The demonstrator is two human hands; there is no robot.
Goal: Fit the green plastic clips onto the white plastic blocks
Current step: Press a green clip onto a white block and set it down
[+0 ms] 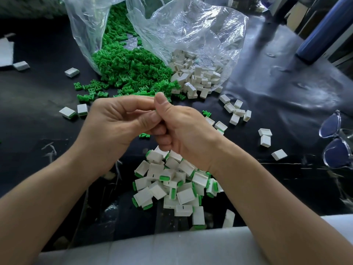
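Observation:
My left hand and my right hand are pressed together above the middle of the black table, all fingers curled shut. Between my right thumb and my left fingertips only a thin edge of a green clip shows; whatever else they hold is hidden. A heap of green clips spills from a clear bag behind the hands. Beside it on the right lie white blocks in a second bag. Below my hands sits a pile of white blocks with green clips fitted.
The clear plastic bags stand open at the back. Loose white blocks are scattered right and left of my hands. Clear-framed glasses lie at the right edge, with a blue cylinder behind. A white padded edge runs along the front.

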